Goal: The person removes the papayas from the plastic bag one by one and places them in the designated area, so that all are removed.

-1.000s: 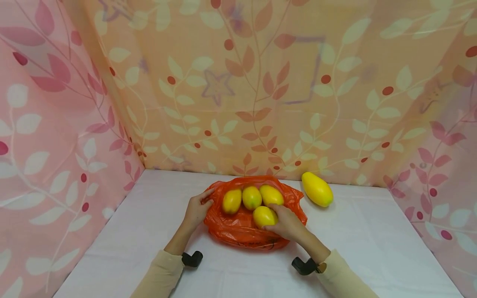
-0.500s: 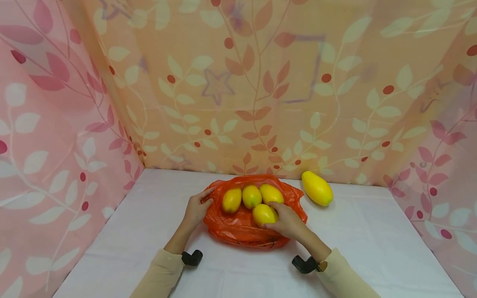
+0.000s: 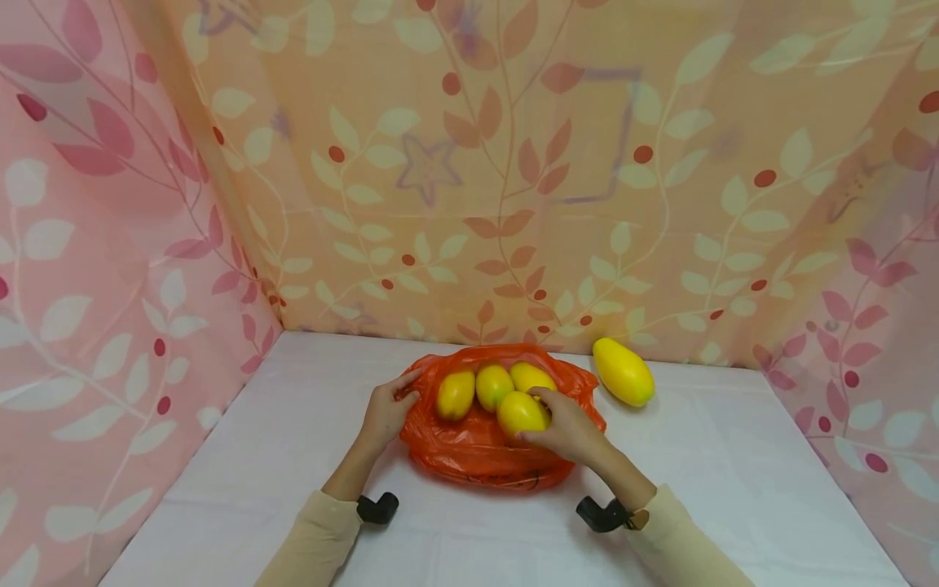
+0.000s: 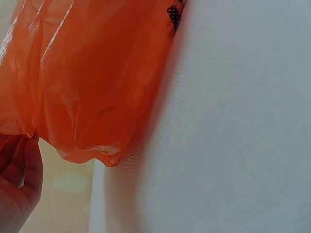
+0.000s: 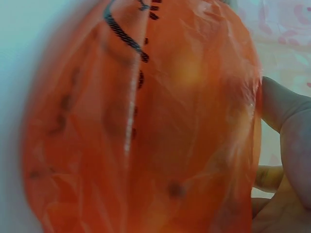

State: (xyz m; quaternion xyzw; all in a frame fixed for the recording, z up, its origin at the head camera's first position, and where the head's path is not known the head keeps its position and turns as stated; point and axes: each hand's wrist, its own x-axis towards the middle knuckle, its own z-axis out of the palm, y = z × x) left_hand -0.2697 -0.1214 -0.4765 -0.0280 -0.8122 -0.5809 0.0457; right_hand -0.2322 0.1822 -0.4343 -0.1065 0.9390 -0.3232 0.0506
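Observation:
A red-orange plastic bag (image 3: 455,461) lies on the table with its mouth spread wide. My left hand (image 3: 387,412) pinches the bag's left edge; in the left wrist view the fingers (image 4: 19,170) meet the thin film. Inside the bag's mouth, my right hand (image 3: 568,428) grips a yellow mango (image 3: 522,413) by its right side. Behind it sit three more yellow mangoes, the left one (image 3: 456,396), the middle one (image 3: 494,386) and the right one (image 3: 533,377), partly covered. In the right wrist view the bag (image 5: 184,136) hides the held fruit.
A longer yellow fruit (image 3: 623,372) lies outside the bag, at the back right of the white-covered table (image 3: 734,465). Leaf-patterned curtains (image 3: 513,163) rise along the back and both sides. A dark camera mount sits at each wrist.
My right hand has raised the mango slightly, and it now covers more of the fruit behind it. The left hand stays at the bag's edge.

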